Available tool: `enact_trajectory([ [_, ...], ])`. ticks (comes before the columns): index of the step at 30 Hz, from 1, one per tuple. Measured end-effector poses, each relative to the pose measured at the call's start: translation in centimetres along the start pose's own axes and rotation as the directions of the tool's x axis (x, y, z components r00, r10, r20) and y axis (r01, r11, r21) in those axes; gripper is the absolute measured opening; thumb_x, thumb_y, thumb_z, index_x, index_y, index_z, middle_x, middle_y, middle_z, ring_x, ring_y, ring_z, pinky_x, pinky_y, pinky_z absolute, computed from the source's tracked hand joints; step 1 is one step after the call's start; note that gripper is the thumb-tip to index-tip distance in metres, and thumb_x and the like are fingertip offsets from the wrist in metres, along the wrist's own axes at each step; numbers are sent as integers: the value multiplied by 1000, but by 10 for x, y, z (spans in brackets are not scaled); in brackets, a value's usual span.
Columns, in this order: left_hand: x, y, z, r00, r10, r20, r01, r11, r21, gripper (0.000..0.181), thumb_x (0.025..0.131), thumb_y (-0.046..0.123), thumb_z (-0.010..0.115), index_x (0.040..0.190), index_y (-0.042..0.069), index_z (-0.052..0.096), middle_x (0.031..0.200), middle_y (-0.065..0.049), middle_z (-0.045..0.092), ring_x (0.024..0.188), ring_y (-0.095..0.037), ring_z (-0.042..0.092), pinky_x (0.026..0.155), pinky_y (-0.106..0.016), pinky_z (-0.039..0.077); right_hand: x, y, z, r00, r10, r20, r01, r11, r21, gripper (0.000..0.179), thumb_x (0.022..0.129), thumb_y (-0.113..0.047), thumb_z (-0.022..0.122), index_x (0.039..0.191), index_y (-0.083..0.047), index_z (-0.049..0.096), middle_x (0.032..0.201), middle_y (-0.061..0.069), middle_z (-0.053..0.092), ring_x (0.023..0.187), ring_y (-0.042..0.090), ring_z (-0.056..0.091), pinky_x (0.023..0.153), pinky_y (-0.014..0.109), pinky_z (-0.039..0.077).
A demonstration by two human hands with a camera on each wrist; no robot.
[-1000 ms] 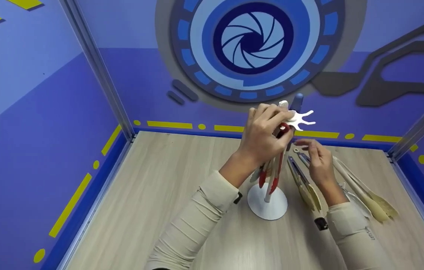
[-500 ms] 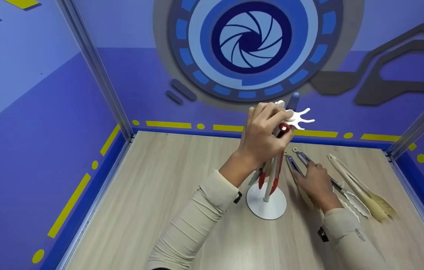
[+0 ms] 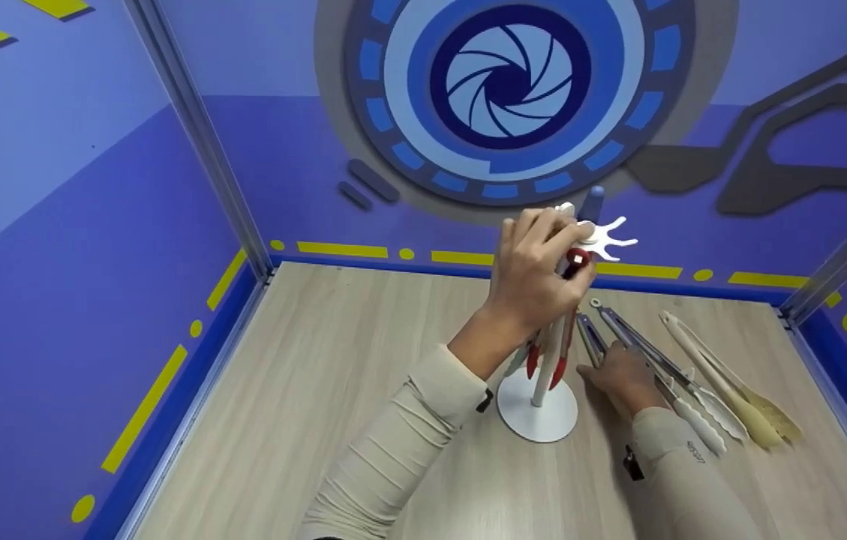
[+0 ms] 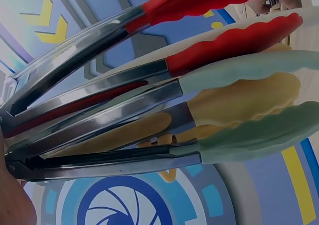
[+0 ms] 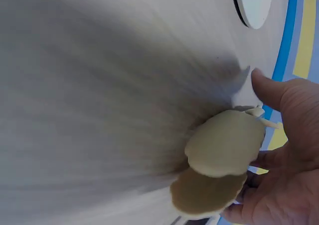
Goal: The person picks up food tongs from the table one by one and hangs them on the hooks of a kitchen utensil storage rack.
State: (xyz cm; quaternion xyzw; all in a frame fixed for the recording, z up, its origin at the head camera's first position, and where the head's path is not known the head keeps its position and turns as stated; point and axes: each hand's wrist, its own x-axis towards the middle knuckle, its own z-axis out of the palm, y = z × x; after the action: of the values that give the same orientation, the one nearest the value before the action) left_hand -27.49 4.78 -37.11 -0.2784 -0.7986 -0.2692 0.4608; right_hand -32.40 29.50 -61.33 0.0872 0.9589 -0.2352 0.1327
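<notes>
the white stand (image 3: 538,421), hung with red-tipped tongs (image 3: 560,371), was gripped near its top by the left hand (image 3: 539,271); the right hand (image 3: 623,376) was held loosely spread at cream-headed tongs (image 5: 227,145) laid on the table (image 3: 340,337).

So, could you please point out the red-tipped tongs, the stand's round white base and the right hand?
Red-tipped tongs (image 4: 232,43): left wrist view, on one red tip.
Round white base (image 3: 534,424): head view, on bare near part.
Right hand (image 3: 624,377): head view, back of hand.
</notes>
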Motion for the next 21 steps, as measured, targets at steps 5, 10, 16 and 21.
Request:
enact_trajectory([
  [5,-1,1,1,1000,-9,-6,10,1000,18,30,87,31,83,116,24,81,109,4,72,111,-18,61,85,-32,42,11,4,-2,998,-9,69,7,1000,22,91,105,-43,61,158,19,20,154,47,38,143,61,43,119,72,37],
  [10,-2,4,4,1000,-15,-10,15,1000,11,30,88,31,81,117,24,81,110,5,73,112,-16,59,87,-31,42,17,14,-7,991,-28,134,22,999,42,90,107,-41,53,156,24,14,157,50,30,146,62,38,121,70,36],
  [16,-3,3,5,999,-25,-42,25,1000,8,26,89,29,80,114,24,81,110,6,74,112,-16,59,87,-31,43,22,9,-12,988,-27,155,18,998,60,68,104,-30,53,141,23,34,131,39,50,119,48,56,104,58,53],
  [21,-3,3,7,998,-32,-47,33,999,14,26,89,29,79,115,24,81,111,6,74,112,-16,59,86,-31,43,24,9,-19,986,-21,166,13,999,45,33,100,-28,56,106,4,53,96,14,51,88,29,55,71,38,50],
])
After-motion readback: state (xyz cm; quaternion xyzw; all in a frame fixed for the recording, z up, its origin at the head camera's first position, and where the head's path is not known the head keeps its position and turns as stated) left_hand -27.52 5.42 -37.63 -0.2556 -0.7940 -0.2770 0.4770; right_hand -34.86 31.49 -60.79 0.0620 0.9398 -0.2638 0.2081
